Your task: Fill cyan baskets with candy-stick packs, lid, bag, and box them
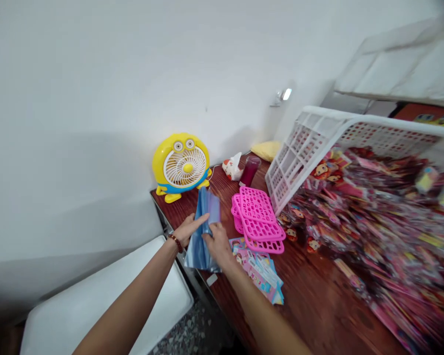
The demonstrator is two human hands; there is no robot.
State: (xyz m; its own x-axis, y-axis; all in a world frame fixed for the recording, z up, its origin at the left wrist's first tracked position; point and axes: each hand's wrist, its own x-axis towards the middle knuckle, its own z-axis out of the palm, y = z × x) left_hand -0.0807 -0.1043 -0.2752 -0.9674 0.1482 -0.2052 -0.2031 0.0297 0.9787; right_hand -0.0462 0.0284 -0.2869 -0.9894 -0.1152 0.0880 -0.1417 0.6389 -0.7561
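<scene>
Bluish clear plastic bags [202, 246] lie in a loose stack at the table's left edge, folded lengthwise. My left hand [188, 230], with a beaded bracelet on the wrist, grips their left side, one finger stretched across the top. From the right, my right hand [219, 242] pinches the same plastic with curled fingers. Both hands nearly meet at the middle of the stack. Just right of my right hand lie printed cards [259, 273] in pink and blue. Several pink perforated plastic baskets or trays [259, 217] are piled behind the cards.
A yellow cartoon fan [181, 167] stands at the table's back corner. Behind the trays are a tissue pack [232, 167] and a dark red cup [249, 170]. A white basket [294, 158] lies tipped, spilling many small wrapped packets [373, 222] rightward. A white padded seat [133, 291] is lower left.
</scene>
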